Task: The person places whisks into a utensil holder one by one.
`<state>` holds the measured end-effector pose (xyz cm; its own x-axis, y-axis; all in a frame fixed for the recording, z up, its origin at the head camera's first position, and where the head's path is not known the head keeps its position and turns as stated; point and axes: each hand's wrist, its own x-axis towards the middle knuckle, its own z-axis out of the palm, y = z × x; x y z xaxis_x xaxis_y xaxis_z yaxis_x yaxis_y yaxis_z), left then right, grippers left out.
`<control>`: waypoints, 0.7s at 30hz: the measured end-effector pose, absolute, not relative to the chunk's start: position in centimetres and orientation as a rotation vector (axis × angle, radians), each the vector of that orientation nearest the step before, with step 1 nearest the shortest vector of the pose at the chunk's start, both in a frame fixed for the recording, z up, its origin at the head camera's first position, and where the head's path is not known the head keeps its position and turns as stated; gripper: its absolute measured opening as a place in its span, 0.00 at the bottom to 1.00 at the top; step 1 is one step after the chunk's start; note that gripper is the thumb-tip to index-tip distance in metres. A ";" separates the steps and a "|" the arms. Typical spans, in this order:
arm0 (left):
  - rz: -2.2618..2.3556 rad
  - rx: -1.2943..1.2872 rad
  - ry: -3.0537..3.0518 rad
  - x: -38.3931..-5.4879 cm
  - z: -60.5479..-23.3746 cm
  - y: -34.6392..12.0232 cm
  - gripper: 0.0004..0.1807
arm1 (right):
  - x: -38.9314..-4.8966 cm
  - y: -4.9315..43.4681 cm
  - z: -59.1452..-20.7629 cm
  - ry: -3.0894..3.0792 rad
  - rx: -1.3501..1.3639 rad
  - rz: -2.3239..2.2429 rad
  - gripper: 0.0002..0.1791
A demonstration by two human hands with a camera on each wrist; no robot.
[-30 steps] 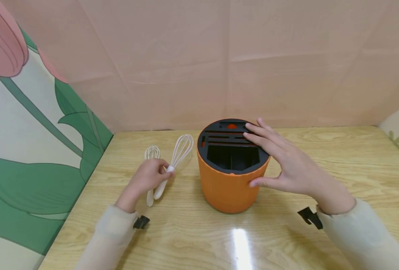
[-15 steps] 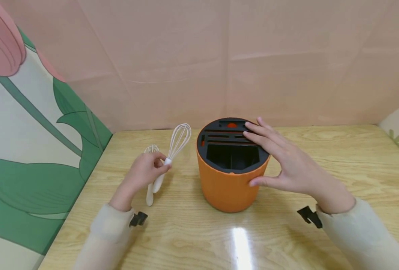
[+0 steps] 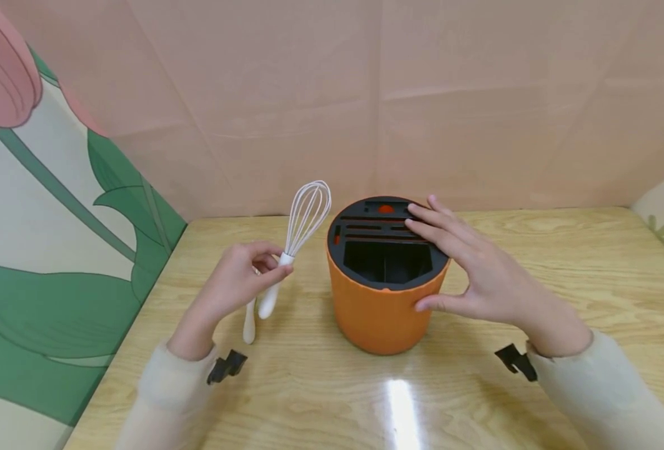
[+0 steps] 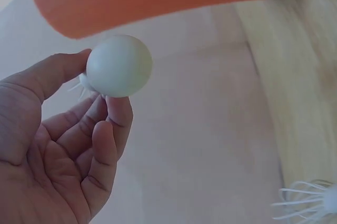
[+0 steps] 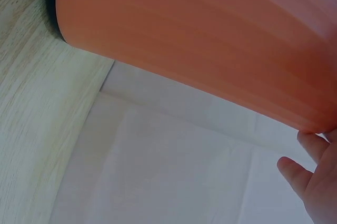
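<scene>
A white whisk [image 3: 308, 215] is pinched by its handle between the thumb and fingers of my left hand [image 3: 242, 278], tilted with its wire loops up. The left wrist view looks onto the rounded handle end, with the whisk [image 4: 119, 66] hiding most of its own wires. A second whisk [image 3: 249, 325] lies on the table under my left hand; its pale handle shows. My right hand [image 3: 478, 272] rests on the orange utensil holder [image 3: 385, 322], fingers straight over the black slotted top [image 3: 385, 234] and thumb against the side. In the right wrist view its fingertips touch the holder [image 5: 184, 34].
The wood-grain table [image 3: 562, 269] runs back to a pinkish cloth-like wall [image 3: 287, 112]. A painted flower panel [image 3: 56, 237] stands along the left edge. The holder's top has slots at the back and a wide divided opening at the front.
My left hand has lifted the whisk off the table, its wire loops rising above the back edge. The second whisk stays lying. My right hand and the holder have not moved.
</scene>
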<state>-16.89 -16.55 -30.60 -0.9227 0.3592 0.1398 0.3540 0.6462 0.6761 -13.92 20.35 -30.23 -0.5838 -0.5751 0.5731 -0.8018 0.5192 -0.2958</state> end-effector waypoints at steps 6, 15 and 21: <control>1.173 0.637 2.861 -15.6 -28.9 -15.9 0.19 | -13.9 20.3 -30.2 -2.354 1.129 0.760 0.56; 1.207 0.693 2.902 -14.6 -27.2 -15.1 0.16 | -14.0 20.3 -30.3 -2.335 1.136 0.766 0.56; 1.279 0.733 2.881 -14.2 -26.7 -14.7 0.15 | -14.1 20.3 -30.4 -2.308 1.152 0.773 0.55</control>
